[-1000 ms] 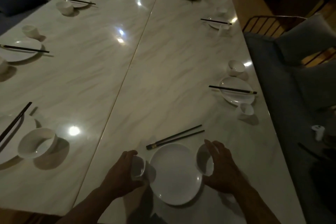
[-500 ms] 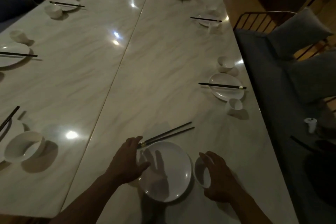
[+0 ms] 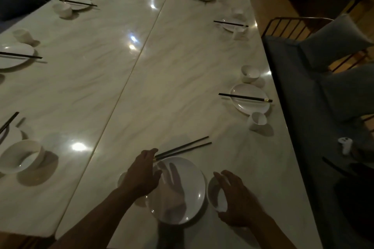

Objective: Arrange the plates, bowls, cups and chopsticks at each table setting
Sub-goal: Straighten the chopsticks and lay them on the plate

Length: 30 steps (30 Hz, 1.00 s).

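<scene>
Marble table (image 3: 182, 66), near edge: white plate (image 3: 188, 180) flat, hands apart on either side of it. Right hand (image 3: 236, 198) wraps its curled fingers around the small bowl (image 3: 217, 196), tipped on its side just right of the plate rim. Left hand (image 3: 141, 174) is loose over the plate's left edge, fingertips touching the near ends of the dark chopsticks (image 3: 186, 146), which lie angled on the table just beyond the plate.

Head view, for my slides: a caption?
Left hand at the chopsticks by the plate; right hand holds the bowl.
</scene>
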Tool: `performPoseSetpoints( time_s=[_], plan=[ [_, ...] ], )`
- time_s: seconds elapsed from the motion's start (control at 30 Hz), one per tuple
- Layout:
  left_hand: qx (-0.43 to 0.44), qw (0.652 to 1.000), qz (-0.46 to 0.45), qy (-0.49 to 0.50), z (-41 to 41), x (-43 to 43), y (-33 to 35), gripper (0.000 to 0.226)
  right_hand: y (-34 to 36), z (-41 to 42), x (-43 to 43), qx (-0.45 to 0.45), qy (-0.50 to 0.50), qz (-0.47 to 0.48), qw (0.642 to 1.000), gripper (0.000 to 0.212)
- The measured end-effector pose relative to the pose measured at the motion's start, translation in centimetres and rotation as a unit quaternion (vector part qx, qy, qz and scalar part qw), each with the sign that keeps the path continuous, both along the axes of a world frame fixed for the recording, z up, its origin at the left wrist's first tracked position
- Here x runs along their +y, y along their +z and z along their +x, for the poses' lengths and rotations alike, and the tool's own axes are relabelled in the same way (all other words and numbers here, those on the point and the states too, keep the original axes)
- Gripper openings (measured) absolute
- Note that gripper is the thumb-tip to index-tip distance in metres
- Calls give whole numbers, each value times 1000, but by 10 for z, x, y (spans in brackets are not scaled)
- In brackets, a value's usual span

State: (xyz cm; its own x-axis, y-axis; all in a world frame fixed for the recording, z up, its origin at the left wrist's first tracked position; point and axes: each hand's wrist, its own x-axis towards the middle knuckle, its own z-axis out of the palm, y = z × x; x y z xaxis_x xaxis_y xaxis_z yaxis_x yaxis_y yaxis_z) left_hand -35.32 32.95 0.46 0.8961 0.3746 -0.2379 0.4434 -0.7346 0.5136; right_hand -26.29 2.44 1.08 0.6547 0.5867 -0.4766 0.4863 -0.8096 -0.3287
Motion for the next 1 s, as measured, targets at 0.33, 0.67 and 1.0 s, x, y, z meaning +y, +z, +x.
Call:
performPoseSetpoints(
  time_s=[0.33, 0.67, 1.0],
  plan=[
    [18, 999, 48, -2, 46, 13, 0, 31, 4, 36, 13, -16, -182, 148, 972, 52],
    [58, 994, 41, -86, 140, -8, -21, 27, 3, 79, 43, 127, -358, 196, 904, 16],
    [93, 977, 106, -163, 159, -23, -27, 21, -11, 89, 68, 152, -372, 189, 896, 13]
  ],
)
